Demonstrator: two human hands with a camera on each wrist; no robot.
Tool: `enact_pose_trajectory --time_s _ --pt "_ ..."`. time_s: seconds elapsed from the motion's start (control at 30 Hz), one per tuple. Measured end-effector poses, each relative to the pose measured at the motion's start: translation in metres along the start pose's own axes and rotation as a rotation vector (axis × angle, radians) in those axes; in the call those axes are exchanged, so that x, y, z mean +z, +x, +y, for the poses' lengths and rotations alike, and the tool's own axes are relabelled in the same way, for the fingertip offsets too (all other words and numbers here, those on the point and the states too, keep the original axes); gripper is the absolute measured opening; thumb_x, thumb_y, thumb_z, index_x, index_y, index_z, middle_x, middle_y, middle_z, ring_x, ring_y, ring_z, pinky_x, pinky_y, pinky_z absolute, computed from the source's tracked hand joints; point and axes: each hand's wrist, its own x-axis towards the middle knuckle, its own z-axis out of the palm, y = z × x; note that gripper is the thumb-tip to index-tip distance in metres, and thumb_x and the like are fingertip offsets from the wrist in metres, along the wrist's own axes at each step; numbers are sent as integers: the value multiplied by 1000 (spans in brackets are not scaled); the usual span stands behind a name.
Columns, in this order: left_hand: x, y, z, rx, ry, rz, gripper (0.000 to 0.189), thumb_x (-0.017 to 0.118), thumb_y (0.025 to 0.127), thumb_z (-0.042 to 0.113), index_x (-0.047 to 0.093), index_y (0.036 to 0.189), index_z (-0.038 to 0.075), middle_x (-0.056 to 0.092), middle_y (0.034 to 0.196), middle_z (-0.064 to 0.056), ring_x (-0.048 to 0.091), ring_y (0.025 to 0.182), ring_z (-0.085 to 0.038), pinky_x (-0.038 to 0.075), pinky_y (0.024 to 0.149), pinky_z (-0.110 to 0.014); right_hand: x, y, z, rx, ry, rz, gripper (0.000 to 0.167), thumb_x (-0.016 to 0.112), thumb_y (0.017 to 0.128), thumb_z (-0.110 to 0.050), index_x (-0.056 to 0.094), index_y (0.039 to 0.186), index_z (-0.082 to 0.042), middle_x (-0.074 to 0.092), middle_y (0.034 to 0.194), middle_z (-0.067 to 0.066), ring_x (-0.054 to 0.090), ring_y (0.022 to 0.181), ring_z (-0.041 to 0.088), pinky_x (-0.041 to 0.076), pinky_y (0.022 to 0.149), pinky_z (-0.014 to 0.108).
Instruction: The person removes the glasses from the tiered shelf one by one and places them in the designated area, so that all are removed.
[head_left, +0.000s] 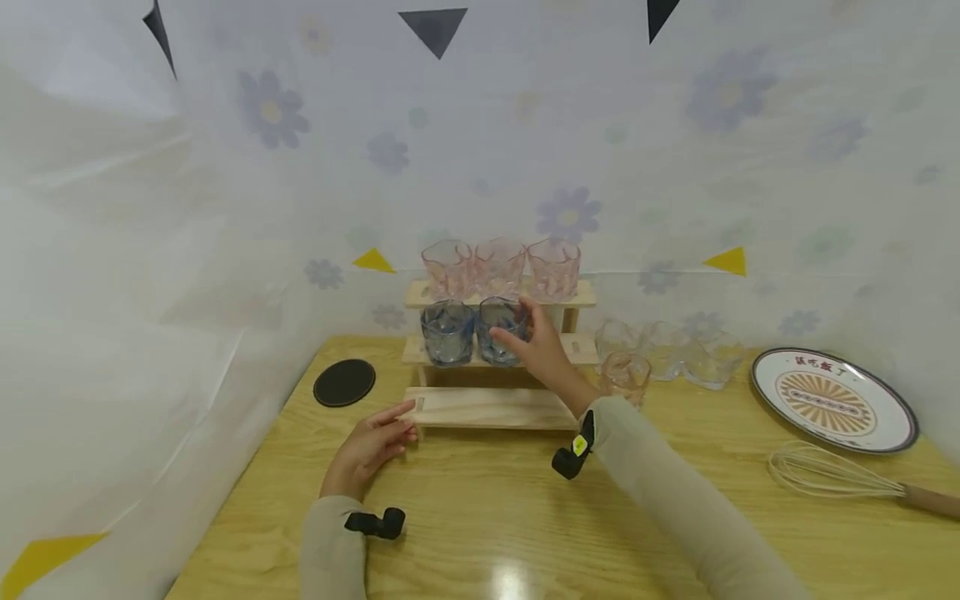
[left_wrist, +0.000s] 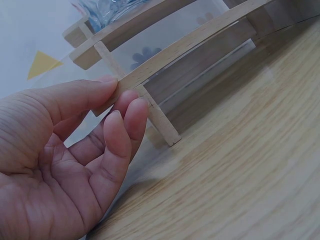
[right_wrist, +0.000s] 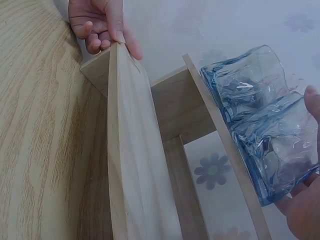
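Note:
A three-step wooden rack (head_left: 491, 408) stands on the table. My left hand (head_left: 372, 446) pinches the left end of its lowest step, thumb on top and fingers beneath, as the left wrist view shows. On the middle step my right hand (head_left: 550, 350) grips a blue glass (head_left: 501, 333), thumb in front and fingers behind. Close beside it on the left stands another blue glass (head_left: 447, 333). Along the top step sit three pink glasses (head_left: 499, 265) in a row. The lowest step bears no glass.
Right of the rack stand several clear glasses (head_left: 663, 350) and an amber-tinted glass (head_left: 626, 377). Farther right lie a patterned plate (head_left: 834, 400) and a whisk (head_left: 840, 473) with a wooden handle. A black round coaster (head_left: 344, 382) lies left of the rack. A flowered curtain (head_left: 480, 150) hangs behind.

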Motion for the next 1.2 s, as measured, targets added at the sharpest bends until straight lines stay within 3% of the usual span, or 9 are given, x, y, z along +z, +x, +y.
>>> enact_pose_trajectory --time_s 0.23,0.47,0.63,0.9,1.2 --pt "1 -4 2 -3 0 -2 52 62 92 8 45 141 6 70 83 -1 66 75 -8 48 56 -17 -3 -3 -1 23 -15 -24 75 69 88 -33 29 143 -2 42 128 16 41 121 28 33 104 49" --pt "1 -2 0 -1 3 3 52 61 92 8 45 141 6 70 82 0 66 75 -8 48 57 -17 -10 -12 -14 43 19 -57 66 67 90 -25 31 141 -3 39 135 20 38 125 32 31 104 51" --pt "1 -1 0 -5 -3 10 52 63 91 8 46 141 6 70 82 0 66 73 -8 48 56 -17 -15 -15 -4 45 15 -39 67 70 87 -33 35 140 -11 43 132 12 42 120 28 35 102 49" --pt "2 -1 3 5 7 -9 53 62 92 9 44 142 7 70 83 0 66 75 -8 49 57 -18 -34 -36 -5 31 -3 3 69 70 87 -28 35 143 -10 43 134 16 43 123 30 38 101 47" --pt "-1 -1 -1 8 0 2 52 63 91 10 46 141 7 69 82 0 66 75 -8 48 57 -18 -56 -57 -2 129 -24 -5 79 69 87 -36 26 149 -15 31 148 14 36 132 35 36 103 49"
